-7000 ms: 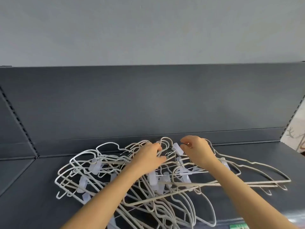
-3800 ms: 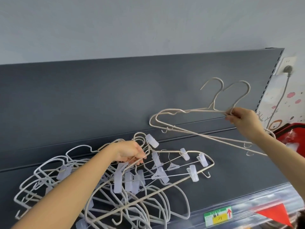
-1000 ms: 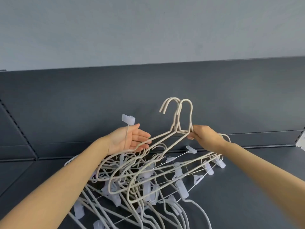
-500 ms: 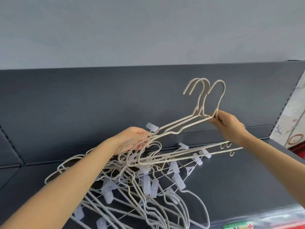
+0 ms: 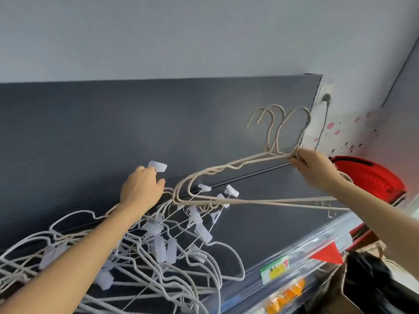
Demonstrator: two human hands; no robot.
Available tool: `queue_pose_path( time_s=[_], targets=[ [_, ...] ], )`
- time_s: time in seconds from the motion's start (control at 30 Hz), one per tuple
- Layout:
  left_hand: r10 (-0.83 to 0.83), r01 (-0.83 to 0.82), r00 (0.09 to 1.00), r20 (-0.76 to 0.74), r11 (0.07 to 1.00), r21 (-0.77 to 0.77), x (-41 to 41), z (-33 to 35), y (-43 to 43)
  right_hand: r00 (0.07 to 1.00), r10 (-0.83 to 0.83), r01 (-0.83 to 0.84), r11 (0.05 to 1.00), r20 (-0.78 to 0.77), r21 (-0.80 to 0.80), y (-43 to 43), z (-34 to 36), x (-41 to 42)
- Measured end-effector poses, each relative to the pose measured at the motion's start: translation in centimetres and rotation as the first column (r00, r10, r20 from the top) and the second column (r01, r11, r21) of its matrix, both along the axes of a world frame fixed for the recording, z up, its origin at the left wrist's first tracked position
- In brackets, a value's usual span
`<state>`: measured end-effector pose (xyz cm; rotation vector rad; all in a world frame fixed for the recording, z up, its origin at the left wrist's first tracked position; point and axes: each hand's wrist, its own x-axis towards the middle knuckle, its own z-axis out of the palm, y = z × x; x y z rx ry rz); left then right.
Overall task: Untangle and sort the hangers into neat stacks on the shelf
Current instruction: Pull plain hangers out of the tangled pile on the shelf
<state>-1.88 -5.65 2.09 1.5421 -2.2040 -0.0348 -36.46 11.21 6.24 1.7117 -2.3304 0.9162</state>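
Observation:
My right hand [image 5: 314, 169] grips three beige hangers [image 5: 240, 163] at the base of their hooks and holds them up in the air at the right, over the dark shelf [image 5: 272, 225]. Their left ends still overlap the tangled pile of white hangers [image 5: 145, 252], several with translucent clips, which lies on the shelf at the lower left. My left hand [image 5: 141, 189] presses down on top of that pile with its fingers curled around a clip hanger; one clip [image 5: 158, 166] sticks up above the fingers.
The shelf's dark back panel [image 5: 113, 123] rises behind the pile. A clear price strip with a green-yellow label [image 5: 274, 269] and a red triangle runs along the front edge. A red basket [image 5: 367, 175] stands at the right, a wall socket [image 5: 326, 97] above it, a black bag [image 5: 371, 282] below.
My right hand has pulled the beige hangers further right and up, away from the pile. My left hand stays on the pile. The view has swung to the right.

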Motion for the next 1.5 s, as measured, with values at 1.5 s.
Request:
queue_pose_path(
  time_s=[1.5],
  targets=[
    [-0.308, 0.259, 0.914, 0.263, 0.944, 0.206, -21.7, -4.5, 7.8, 0.971, -0.196, 0.121, 0.898, 0.139, 0.422, -2.2, -13.4, -23.1]
  ],
)
